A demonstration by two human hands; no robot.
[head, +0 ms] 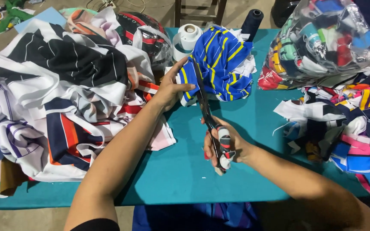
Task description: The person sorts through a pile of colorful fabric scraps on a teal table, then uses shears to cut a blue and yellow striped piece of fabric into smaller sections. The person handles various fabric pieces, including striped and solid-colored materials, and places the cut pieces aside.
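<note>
My left hand [170, 87] pinches the edge of a blue cloth with yellow and white stripes [221, 62], holding it up off the teal table [180, 171]. My right hand [225, 145] grips the taped handles of large dark scissors [205, 109]. The blades point away from me and reach into the cloth's left edge, beside my left fingers. The rest of the blue cloth lies bunched on the table behind the blades.
A big heap of striped fabric scraps [61, 94] covers the table's left side. Another scrap pile [347, 124] lies at right, below a clear plastic bag of scraps [322, 42]. A white tape roll [187, 38] and a dark thread cone [252, 21] stand at the back.
</note>
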